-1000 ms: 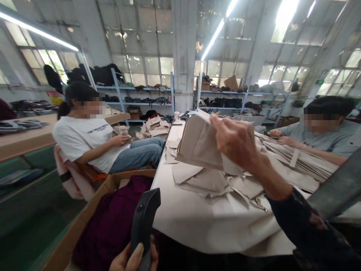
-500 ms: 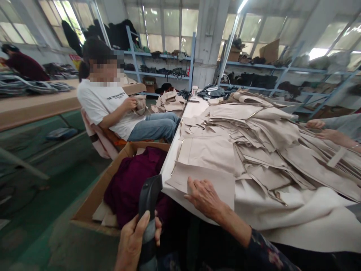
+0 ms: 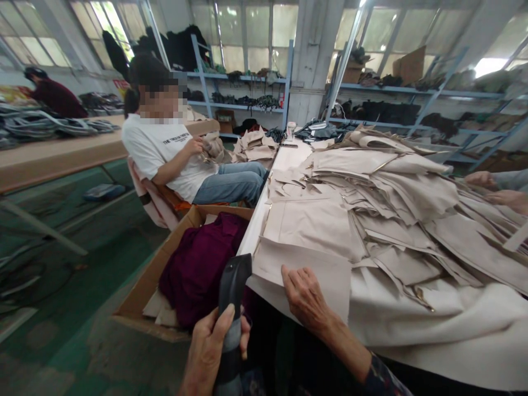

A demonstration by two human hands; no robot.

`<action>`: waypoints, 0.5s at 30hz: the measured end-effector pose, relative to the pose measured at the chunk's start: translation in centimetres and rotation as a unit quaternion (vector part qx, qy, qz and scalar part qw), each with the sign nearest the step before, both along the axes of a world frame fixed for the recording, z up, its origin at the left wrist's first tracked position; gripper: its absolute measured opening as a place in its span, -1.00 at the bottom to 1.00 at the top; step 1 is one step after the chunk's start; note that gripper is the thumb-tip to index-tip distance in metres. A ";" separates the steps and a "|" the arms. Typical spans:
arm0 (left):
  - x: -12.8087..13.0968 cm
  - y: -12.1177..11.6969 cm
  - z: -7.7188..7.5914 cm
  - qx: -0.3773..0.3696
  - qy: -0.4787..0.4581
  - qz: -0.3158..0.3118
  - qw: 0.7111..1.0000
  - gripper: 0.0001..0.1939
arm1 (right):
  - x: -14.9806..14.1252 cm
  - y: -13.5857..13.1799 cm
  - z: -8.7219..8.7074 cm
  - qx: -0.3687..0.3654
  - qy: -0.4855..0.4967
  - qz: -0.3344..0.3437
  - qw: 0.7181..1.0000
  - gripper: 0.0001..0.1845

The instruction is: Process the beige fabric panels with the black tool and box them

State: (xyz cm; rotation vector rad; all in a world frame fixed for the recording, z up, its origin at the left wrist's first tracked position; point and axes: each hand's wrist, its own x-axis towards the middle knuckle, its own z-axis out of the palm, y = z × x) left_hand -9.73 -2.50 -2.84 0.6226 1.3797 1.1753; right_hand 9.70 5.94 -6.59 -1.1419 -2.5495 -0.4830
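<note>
My left hand grips a black tool with a curved, flat-ended head and a grey band on its handle. I cannot tell its exact kind. The tool stands upright just off the table's near left corner. On the table, my right hand rests on a beige fabric piece, fingers curled and pressed against it; the thumb is hidden. This piece lies flat at the front edge, its near side hanging over. Behind it lies another beige fabric panel with a metal zipper along its left side.
Heaps of beige fabric pieces cover the white-topped table. A cardboard box holding purple cloth stands left of it. One co-worker sits beyond the box; another person's hands are at the far right.
The whole view has shifted, so things sit further right in the picture. Both hands keep nearly the same places relative to the table, with the tool still in my left hand.
</note>
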 end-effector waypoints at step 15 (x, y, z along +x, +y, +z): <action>-2.1 -2.1 1.4 -0.004 -0.005 0.056 0.998 -0.59 | -0.1 -0.1 -1.0 0.029 0.007 -0.008 1.000 -0.54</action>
